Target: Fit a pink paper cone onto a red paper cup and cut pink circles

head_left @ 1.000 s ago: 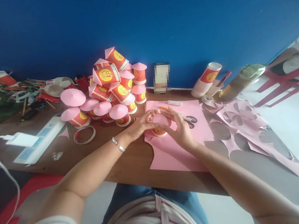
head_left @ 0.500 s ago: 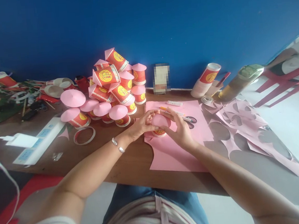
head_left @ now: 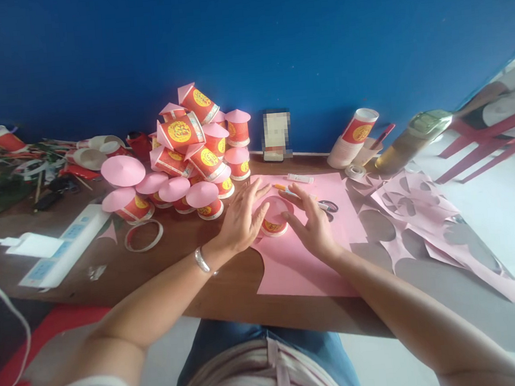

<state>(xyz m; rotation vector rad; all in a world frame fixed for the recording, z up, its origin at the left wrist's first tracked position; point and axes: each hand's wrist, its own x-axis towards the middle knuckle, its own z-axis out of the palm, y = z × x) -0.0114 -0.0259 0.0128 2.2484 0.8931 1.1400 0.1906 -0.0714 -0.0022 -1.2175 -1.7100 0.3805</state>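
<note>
Cup [head_left: 274,225] stands between left hand [head_left: 240,219] and right hand [head_left: 314,227].

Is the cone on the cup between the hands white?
No, the cone on the red cup between left hand and right hand is pink.

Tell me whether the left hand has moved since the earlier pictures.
Yes: the left hand has opened; against the scissors, its thumb has shifted slightly left, off the front of the cone.

A brown table [head_left: 227,286] under pink paper sheets [head_left: 308,272], scissors [head_left: 329,209], a white power strip [head_left: 65,244], and red cups [head_left: 209,210].
</note>
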